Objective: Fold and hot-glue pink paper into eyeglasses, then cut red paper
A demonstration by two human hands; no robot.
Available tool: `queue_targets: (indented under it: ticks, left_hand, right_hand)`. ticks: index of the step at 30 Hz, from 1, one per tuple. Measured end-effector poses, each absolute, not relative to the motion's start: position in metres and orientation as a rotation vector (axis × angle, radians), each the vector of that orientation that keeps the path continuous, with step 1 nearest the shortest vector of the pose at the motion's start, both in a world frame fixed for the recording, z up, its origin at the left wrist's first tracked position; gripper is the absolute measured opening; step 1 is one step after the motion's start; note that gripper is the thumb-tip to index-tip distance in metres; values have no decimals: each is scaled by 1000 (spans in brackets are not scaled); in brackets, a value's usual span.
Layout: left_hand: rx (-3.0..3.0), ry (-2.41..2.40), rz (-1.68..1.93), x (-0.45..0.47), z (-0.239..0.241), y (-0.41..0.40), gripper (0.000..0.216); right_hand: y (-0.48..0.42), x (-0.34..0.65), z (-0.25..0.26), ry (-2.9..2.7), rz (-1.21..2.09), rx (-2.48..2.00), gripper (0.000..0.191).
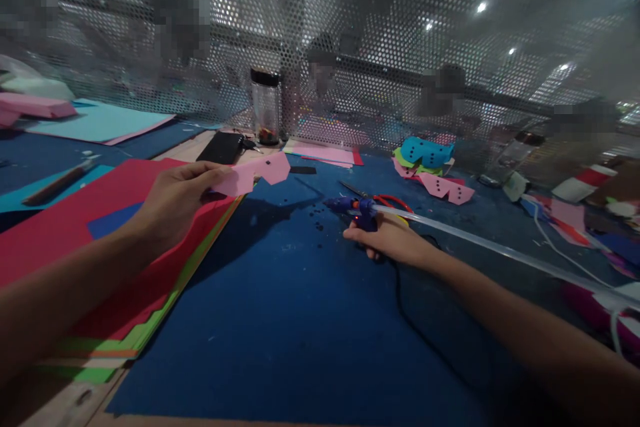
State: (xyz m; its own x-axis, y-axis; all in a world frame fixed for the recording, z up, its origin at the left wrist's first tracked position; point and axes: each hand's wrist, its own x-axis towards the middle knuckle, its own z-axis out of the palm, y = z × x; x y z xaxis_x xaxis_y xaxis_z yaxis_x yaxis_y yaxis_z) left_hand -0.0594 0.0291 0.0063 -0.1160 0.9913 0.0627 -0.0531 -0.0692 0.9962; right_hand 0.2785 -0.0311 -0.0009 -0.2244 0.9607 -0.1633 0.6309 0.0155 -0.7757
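A dark blue sheet lies on the wooden tabletop, beside stacked coloured paper. The left hand pinches a pink cutout near the stack's far corner; the right hand grips a glue gun. Beyond, a jar stands before a perforated screen.

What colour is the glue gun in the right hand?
The glue gun is dark blue; the head view shows it best.

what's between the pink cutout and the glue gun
The head view shows the blue surface, with black specks near the gun's nozzle; a black strip lies farther back.
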Motion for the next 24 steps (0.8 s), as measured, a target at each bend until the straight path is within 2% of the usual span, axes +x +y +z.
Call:
queue_targets:
  ticks: [24]
  left_hand:
    - [1161,1216,1349,-59,4,29,20]
  right_hand:
    - [-25,283,0,-2003,1092,-1593,39]
